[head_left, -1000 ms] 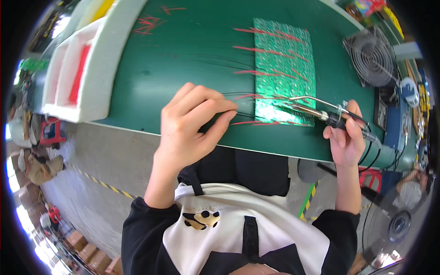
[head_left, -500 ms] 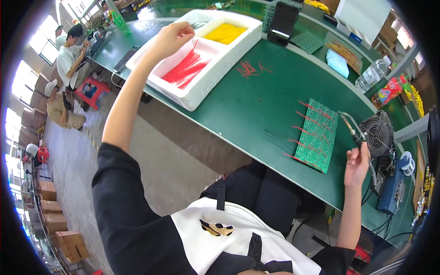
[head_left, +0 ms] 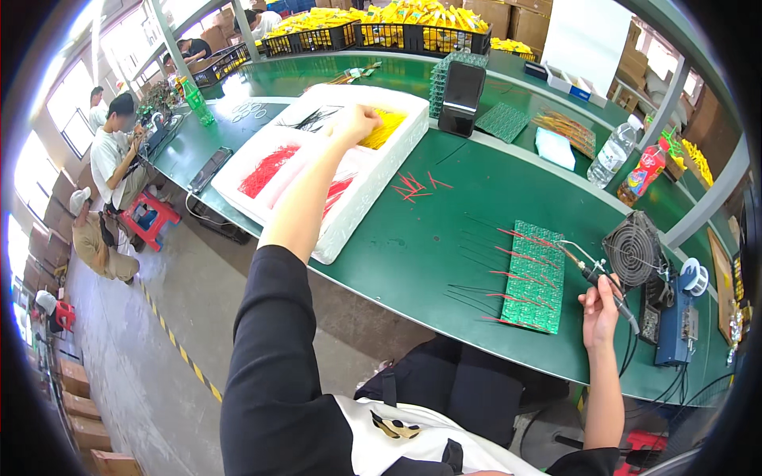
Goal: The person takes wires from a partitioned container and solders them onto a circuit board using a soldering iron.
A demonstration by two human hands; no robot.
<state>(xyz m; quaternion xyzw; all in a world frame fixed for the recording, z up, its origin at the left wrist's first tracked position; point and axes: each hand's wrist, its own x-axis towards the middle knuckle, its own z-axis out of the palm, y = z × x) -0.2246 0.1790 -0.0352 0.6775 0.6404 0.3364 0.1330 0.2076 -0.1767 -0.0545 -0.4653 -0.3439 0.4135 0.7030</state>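
Note:
My left hand [head_left: 355,125] reaches over a white foam tray [head_left: 328,247], beside the yellow wires [head_left: 386,128]. Its fingers are curled together, and what they hold, if anything, is hidden. Red wires [head_left: 268,170] and black wires [head_left: 311,118] fill other compartments; my forearm partly covers another red bunch [head_left: 337,195]. At the right, my right hand [head_left: 600,311] grips a soldering iron [head_left: 597,279]. The iron's tip is at the upper right corner of a green circuit board [head_left: 533,282]. Several red wires stick out from the board's left side.
Loose red wires [head_left: 412,188] lie between tray and board. A phone on a stand [head_left: 461,97] is behind the tray. Right of the iron are a fan [head_left: 633,248], a solder spool [head_left: 694,278] and a blue soldering station [head_left: 673,324]. Bottles [head_left: 613,152] stand at the far right.
The view has shifted. My left hand has gone from the tray's black-wire side toward the yellow wires. My right hand has brought the iron's tip slightly over the board's corner.

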